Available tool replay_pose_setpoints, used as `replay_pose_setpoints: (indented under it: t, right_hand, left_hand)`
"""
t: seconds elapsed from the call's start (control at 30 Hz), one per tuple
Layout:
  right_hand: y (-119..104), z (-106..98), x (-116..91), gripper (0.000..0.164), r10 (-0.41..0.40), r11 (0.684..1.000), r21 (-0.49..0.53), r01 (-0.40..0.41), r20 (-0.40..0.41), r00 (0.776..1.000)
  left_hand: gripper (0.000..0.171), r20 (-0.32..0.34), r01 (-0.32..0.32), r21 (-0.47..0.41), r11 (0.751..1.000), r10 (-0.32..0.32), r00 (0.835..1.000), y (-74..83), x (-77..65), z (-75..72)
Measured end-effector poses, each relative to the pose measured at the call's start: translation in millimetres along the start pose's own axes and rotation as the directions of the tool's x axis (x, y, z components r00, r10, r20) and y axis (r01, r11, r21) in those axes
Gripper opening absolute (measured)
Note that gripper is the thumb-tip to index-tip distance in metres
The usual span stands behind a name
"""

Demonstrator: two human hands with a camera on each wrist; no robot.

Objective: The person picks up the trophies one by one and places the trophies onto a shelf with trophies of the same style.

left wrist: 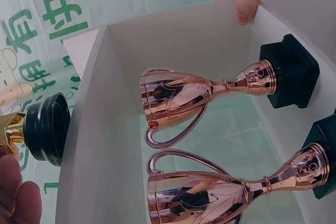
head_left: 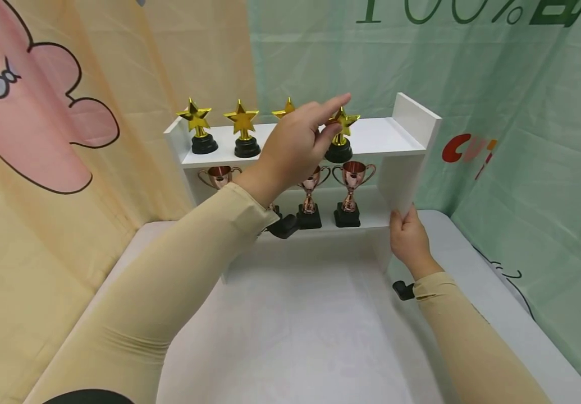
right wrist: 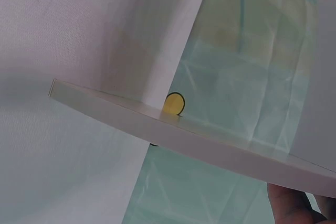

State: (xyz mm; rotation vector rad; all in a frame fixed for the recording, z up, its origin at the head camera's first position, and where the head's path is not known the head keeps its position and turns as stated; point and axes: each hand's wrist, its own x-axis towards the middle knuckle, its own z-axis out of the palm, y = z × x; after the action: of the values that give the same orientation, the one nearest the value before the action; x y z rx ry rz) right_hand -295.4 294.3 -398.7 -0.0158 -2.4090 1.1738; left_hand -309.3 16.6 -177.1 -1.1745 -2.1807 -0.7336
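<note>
My left hand (head_left: 295,137) reaches over the top of a white shelf unit (head_left: 406,191). Its index finger is extended and its thumb lies close to a gold star trophy (head_left: 343,120), whose black base (left wrist: 47,129) stands on the top board. Whether the fingertips (left wrist: 26,203) touch the trophy is unclear. At the unit's right side, my right hand (head_left: 411,241) grips the edge of the side panel, thumb on the near face. Copper-coloured cup trophies (head_left: 353,179) with black square bases stand on the shelf below; my left forearm partly hides some of them.
More gold star trophies (head_left: 242,123) line the top board to the left. The unit stands on a white-covered table (head_left: 295,336). Printed curtains (head_left: 512,90) hang behind and on both sides. A dark cable (head_left: 517,289) runs along the table's right edge.
</note>
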Motion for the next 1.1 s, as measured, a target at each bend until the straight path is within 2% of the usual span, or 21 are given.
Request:
replay_pose_setpoints:
  t: [0.27, 0.47, 0.8, 1.1]
  right_hand:
    - [-0.2, 0.6, 0.5, 0.053, -0.006, 1.000, 0.007, 0.006, -0.007, 1.000]
    - [-0.2, 0.6, 0.8, 0.053, -0.013, 1.000, 0.006, 0.013, -0.010, 1.000]
    - [1.1, 0.8, 0.2, 0.052, -0.027, 1.000, 0.000, 0.027, -0.010, 1.000]
    - [0.7, 0.3, 0.2, 0.052, -0.027, 1.000, -0.001, 0.027, -0.013, 1.000]
  left_hand:
    - [0.051, 0.024, 0.081, 0.018, 0.997, -0.081, 0.996, 0.8, 9.2, 2.8]
    - [0.052, 0.061, 0.141, 0.071, 0.988, -0.145, 0.988, 4.8, 15.7, 3.2]
    - [0.055, 0.109, 0.190, 0.112, 0.975, -0.202, 0.973, 10.0, 20.5, 4.0]
    - [0.056, 0.110, 0.220, 0.127, 0.967, -0.235, 0.966, 12.1, 23.0, 3.8]
